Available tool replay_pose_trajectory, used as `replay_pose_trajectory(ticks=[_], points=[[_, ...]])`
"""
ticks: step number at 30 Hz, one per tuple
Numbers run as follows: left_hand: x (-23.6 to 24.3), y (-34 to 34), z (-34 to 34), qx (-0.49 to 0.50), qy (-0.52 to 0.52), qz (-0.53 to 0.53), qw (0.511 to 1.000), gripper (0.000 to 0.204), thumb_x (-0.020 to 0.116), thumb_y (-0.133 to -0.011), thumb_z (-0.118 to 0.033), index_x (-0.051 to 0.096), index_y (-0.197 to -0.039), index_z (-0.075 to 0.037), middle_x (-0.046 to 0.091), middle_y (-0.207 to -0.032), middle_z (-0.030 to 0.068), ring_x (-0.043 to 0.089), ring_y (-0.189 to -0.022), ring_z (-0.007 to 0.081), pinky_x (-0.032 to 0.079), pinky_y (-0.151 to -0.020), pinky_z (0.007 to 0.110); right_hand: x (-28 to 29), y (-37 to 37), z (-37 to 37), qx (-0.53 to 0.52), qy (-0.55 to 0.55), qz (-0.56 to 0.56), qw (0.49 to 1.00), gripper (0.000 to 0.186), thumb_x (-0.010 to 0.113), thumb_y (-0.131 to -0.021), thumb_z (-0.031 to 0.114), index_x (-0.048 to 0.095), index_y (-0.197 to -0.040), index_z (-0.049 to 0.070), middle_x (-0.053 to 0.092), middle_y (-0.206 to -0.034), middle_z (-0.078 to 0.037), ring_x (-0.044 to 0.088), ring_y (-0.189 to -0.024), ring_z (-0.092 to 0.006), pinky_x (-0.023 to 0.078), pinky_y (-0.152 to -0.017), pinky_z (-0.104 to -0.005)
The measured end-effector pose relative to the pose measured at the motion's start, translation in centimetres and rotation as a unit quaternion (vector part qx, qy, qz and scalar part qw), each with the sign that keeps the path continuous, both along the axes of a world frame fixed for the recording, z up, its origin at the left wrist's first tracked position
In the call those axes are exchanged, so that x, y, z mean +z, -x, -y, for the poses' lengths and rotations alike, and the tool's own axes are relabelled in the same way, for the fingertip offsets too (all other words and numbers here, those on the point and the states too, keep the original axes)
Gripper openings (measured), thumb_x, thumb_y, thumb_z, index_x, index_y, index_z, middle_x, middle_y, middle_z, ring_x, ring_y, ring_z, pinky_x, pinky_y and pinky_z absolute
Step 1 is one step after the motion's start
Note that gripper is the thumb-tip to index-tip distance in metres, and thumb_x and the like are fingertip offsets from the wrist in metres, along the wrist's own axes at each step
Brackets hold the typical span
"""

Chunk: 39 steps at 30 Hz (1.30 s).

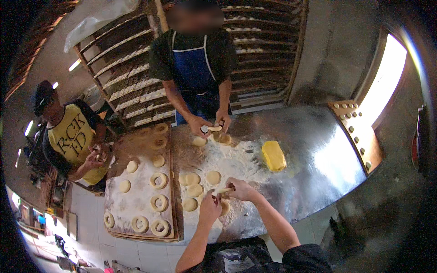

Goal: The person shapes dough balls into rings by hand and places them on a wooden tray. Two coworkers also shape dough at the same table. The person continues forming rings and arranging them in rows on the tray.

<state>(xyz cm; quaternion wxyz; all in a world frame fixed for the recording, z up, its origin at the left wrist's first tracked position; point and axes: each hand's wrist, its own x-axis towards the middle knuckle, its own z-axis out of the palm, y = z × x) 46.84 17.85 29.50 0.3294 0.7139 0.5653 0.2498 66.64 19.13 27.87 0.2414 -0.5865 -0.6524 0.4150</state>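
Note:
My left hand (211,204) and my right hand (239,189) both grip a pale piece of dough (224,190) between their fingers, low over the floury steel table. Its exact shape is partly hidden by the fingers. Just beneath them lies a dough round (225,209), partly covered. Several more flat rounds (193,190) lie to the left of my hands, some overlapping. A yellow block (273,155), glossy and soft-looking, sits to the right on the steel table (318,186). On the left, a floured wooden board (116,159) holds dough rings (159,203) and rounds.
Across the table, an aproned person (191,73) handles dough. Another person (73,136) stands at the left, hands raised near the board. Wooden racks (127,77) with dough pieces fill the back. A board with small pieces (374,168) stands at the right end, near a bright opening.

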Motion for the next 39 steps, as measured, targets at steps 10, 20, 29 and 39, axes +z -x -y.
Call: replay_pose_trajectory(ticks=[10, 20, 29, 39], points=[[5.5, -0.7, 1.8, -0.034, 0.003, 0.172, 0.985, 0.030, 0.073, -0.080, -0.010, 0.066, -0.108, -0.002, 0.068, -0.085, 0.0120, 0.067, -0.079, 0.0283, 0.053, -0.075, 0.035, 6.7, 3.6, 2.7, -0.180, -0.055, -0.016, 0.982, 0.064, 0.070, -0.073, -0.006, 0.044, -0.130, 0.006, 0.058, -0.106, -0.011, 0.058, -0.096, -0.0265, 0.048, -0.088, -0.0353], [3.7, 3.7, 1.7, -0.051, 0.039, 0.429, 0.901, 0.052, 0.060, -0.091, -0.014, 0.040, -0.138, -0.003, 0.054, -0.114, 0.0100, 0.060, -0.095, 0.0184, 0.051, -0.086, 0.032, 2.0, 5.0, 2.0, -0.021, 0.187, -0.715, 0.674, 0.060, 0.069, -0.091, 0.029, 0.046, -0.140, 0.004, 0.058, -0.129, -0.012, 0.056, -0.120, -0.0246, 0.044, -0.103, -0.0367], [5.6, 11.4, 1.6, 0.049, -0.220, 0.103, 0.969, 0.022, 0.054, -0.099, -0.020, 0.056, -0.115, -0.004, 0.065, -0.096, 0.0133, 0.066, -0.082, 0.0298, 0.055, -0.072, 0.041, -1.2, 15.9, 0.8, 0.063, 0.035, -0.646, 0.760, 0.061, 0.045, -0.101, 0.055, 0.046, -0.137, 0.005, 0.047, -0.146, -0.013, 0.063, -0.111, -0.0279, 0.053, -0.091, -0.0400], [4.5, 24.8, 0.7, 0.142, -0.196, 0.196, 0.950, 0.018, 0.049, -0.102, -0.025, 0.054, -0.104, -0.008, 0.062, -0.067, 0.0204, 0.064, -0.062, 0.0425, 0.049, -0.052, 0.049, -0.7, 30.3, -0.8, -0.038, -0.057, -0.494, 0.867, 0.064, 0.041, -0.102, 0.054, 0.041, -0.144, 0.004, 0.049, -0.142, -0.014, 0.047, -0.130, -0.0258, 0.035, -0.111, -0.0391]])
